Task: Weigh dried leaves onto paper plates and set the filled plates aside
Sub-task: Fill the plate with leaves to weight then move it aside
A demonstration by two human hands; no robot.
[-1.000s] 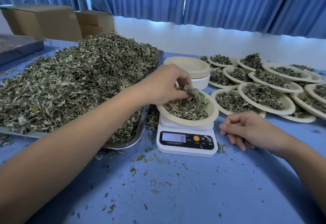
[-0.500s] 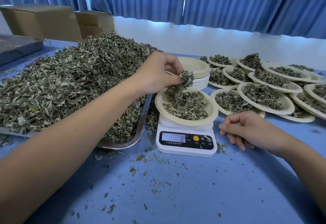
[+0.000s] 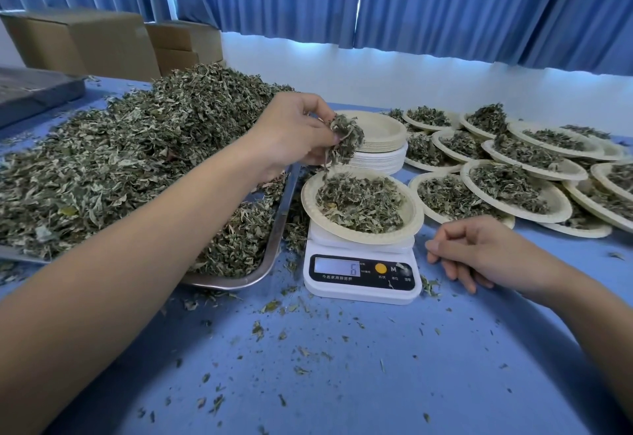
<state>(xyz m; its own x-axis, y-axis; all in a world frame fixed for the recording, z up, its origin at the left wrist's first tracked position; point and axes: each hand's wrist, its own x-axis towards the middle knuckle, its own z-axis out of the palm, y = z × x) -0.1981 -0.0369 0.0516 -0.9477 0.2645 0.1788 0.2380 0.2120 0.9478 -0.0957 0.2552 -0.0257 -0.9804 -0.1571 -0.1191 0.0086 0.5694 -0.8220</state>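
A paper plate (image 3: 412,220) holding dried leaves sits on a white digital scale (image 3: 359,284) at the table's middle; the display shows 6. My left hand (image 3: 291,133) hovers above the plate's left rim and pinches a clump of dried leaves (image 3: 344,141). A big heap of dried leaves (image 3: 137,160) fills a metal tray (image 3: 274,246) to the left. My right hand (image 3: 479,249) rests on the blue table just right of the scale, fingers loosely curled and holding nothing.
A stack of unused paper plates (image 3: 380,146) stands behind the scale. Several filled plates (image 3: 513,188) overlap at the right. Cardboard boxes (image 3: 85,40) and a dark tray (image 3: 30,92) sit at the back left. Leaf crumbs litter the blue table (image 3: 342,366).
My left hand has lifted a clump of leaves off the plate, up and slightly left. The scale reading dropped from 8 to 6. The right hand has stayed put.
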